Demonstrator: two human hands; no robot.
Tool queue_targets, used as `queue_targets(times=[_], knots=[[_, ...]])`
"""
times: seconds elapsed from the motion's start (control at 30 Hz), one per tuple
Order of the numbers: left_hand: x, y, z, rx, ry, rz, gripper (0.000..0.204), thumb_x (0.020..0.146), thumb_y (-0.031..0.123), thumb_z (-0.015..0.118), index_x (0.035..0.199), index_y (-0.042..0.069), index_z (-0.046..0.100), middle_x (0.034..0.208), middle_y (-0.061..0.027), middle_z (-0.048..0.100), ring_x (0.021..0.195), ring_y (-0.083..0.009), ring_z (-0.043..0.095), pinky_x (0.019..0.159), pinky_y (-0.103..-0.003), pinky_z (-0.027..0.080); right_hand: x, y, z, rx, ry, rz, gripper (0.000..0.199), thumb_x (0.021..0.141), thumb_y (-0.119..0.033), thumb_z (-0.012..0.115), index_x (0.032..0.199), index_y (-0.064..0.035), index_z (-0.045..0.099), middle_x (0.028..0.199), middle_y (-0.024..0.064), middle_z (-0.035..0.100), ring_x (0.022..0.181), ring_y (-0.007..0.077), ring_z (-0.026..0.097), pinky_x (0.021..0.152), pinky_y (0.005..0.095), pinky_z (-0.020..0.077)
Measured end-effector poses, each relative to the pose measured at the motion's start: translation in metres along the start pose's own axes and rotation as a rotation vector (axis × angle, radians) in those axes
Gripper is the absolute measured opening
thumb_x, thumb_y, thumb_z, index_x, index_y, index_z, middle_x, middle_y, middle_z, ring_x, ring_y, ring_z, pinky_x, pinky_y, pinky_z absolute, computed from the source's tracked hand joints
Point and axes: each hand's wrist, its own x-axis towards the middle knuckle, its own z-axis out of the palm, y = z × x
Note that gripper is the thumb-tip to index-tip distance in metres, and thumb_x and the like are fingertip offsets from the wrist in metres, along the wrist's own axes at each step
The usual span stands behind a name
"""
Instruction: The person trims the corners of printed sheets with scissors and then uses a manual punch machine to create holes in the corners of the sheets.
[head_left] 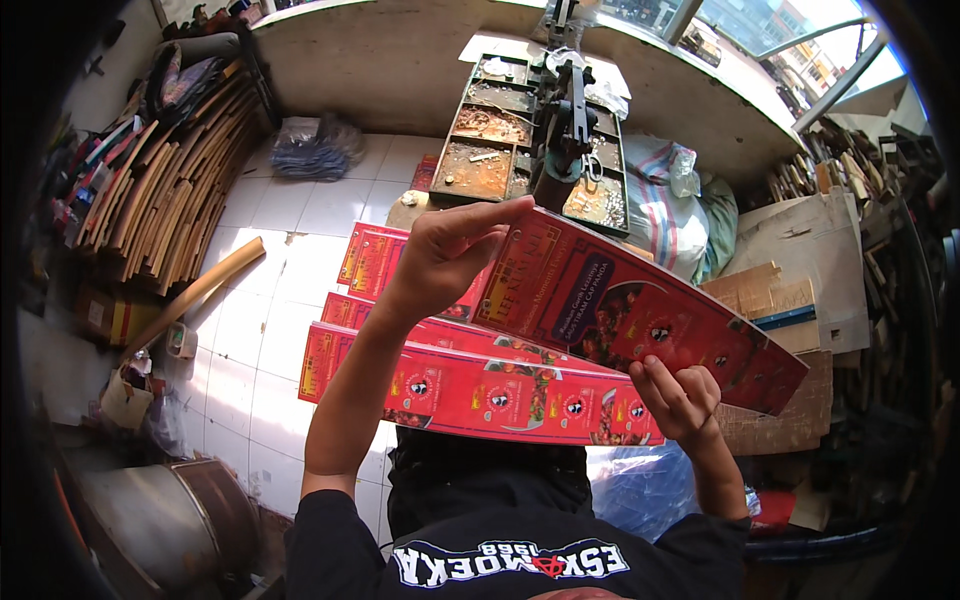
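My left hand (445, 255) pinches the upper left corner of a long red printed strip (690, 330), right at the foot of a black metal hand press (566, 115). The strip slants down to the right and looks stiff. Lower on it, my right hand (680, 400) grips the near edge, with fingertips on the printed face. Under the held strip, several similar red strips (455, 395) lie in overlapping piles across my lap and in front of the press. Where the press meets the corner is partly hidden by my left fingers.
Beside the press sits a dark compartment tray (433, 190) with small pale bits in it. Flat brown boards (175, 190) lean at left, near a wooden strip (200, 295) and a metal drum (170, 520). At right are a plastic sack (655, 205) and board pieces (800, 260).
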Motion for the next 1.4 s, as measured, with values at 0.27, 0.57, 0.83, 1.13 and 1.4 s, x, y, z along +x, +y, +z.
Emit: queue_targets(times=[0.27, 0.57, 0.83, 1.13, 1.4], knots=[[-0.007, 0.009, -0.017, -0.515, -0.095, -0.219, 0.058, 0.087, -0.010, 0.055, 0.142, -0.001, 0.039, 0.136, -0.0172, 0.052, 0.112, -0.0187, 0.059, 0.096, -0.030, 0.049, 0.004, 0.002, 0.015, -0.017, 0.014, 0.016, 0.026, 0.078, -0.011, 0.074, 0.104, -0.0143, 0.074, 0.107, -0.0022, 0.063, 0.062, 0.0113, 0.044, 0.050, 0.0243, 0.0380], [-0.097, 0.054, 0.018, -0.033, 0.410, -0.466, 0.067, 0.086, -0.005, 0.063, 0.145, -0.001, 0.031, 0.136, -0.0219, 0.048, 0.124, -0.0220, 0.051, 0.101, -0.032, 0.047, -0.022, -0.042, 0.011, 0.007, -0.083, 0.104, 0.034, 0.083, -0.026, 0.074, 0.116, -0.0294, 0.068, 0.110, -0.0008, 0.062, 0.089, 0.0180, 0.055, 0.073, 0.0320, 0.0522], [-0.144, 0.070, -0.057, 0.013, 0.599, -0.512, 0.061, 0.088, -0.002, 0.060, 0.141, -0.009, 0.032, 0.134, -0.0248, 0.048, 0.118, -0.0229, 0.056, 0.098, -0.032, 0.051, -0.070, -0.018, 0.003, 0.045, -0.208, 0.610, 0.042, 0.073, 0.003, 0.064, 0.111, -0.0128, 0.071, 0.115, 0.0111, 0.063, 0.104, 0.0324, 0.058, 0.089, 0.0440, 0.0476], [-0.094, 0.020, -0.130, 1.079, 0.359, -0.738, 0.073, 0.088, 0.028, 0.068, 0.146, 0.000, 0.033, 0.138, -0.0268, 0.047, 0.125, -0.0344, 0.051, 0.100, -0.044, 0.046, -0.027, 0.014, 0.031, 0.189, -0.518, 0.636, 0.057, 0.075, -0.018, 0.077, 0.129, -0.0159, 0.060, 0.130, 0.0110, 0.054, 0.120, 0.0313, 0.048, 0.100, 0.0437, 0.0376], [-0.199, 0.056, -0.146, 0.629, 0.363, -0.867, 0.091, 0.087, 0.059, 0.060, 0.149, 0.000, 0.027, 0.149, -0.0273, 0.032, 0.134, -0.0348, 0.040, 0.109, -0.045, 0.035, -0.161, -0.005, 0.005, 0.619, -0.208, 1.563, 0.058, 0.094, -0.028, 0.061, 0.142, -0.0009, 0.042, 0.139, 0.0154, 0.048, 0.128, 0.0274, 0.046, 0.107, 0.0394, 0.0349]])
